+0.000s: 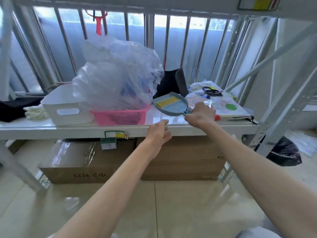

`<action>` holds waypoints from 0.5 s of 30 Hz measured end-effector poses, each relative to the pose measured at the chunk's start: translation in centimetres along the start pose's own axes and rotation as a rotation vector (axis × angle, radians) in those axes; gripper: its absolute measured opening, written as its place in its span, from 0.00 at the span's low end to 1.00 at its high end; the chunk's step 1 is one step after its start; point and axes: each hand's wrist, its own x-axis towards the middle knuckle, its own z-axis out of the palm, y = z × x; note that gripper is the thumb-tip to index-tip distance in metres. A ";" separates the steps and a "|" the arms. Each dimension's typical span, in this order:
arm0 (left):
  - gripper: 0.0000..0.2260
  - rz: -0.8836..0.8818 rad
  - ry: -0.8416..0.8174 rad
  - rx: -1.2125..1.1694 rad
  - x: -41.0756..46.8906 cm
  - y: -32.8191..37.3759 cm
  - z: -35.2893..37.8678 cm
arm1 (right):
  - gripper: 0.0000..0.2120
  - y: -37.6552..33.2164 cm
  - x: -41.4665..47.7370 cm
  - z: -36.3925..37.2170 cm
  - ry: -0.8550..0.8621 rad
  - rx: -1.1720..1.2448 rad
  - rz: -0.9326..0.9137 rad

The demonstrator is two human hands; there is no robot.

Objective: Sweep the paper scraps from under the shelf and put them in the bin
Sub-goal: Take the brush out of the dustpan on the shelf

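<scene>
Tool pick-up, before any sweeping: the right hand [199, 115] grips the dustpan [172, 108] by its handle on the shelf [51, 130].
The left hand [158, 134], slack and holding nothing, hovers at the dustpan's 7 o'clock. No paper scraps are in view. The next move is probably to lift the dustpan clear and lower it to the floor.

Blue dustpan [171, 107] on white shelf [68, 130]
Pan w/ yellow comb strip at end far from handle; lies approx flat at shelf-top level nr front edge, handle pointing fwd-right, gripped by right hand [200, 115].
</scene>
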 end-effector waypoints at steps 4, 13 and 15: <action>0.22 0.035 -0.001 -0.065 1.9 0.7 0.1 | 0.06 -0.6 -1.1 0.2 0.053 0.072 -0.006; 0.13 0.188 0.033 -0.188 4.7 2.0 -0.2 | 0.10 -0.1 -4.7 2.5 0.154 0.366 0.011; 0.13 0.204 0.045 -0.141 5.0 1.8 -0.2 | 0.10 0.3 -4.9 3.1 0.141 0.424 0.017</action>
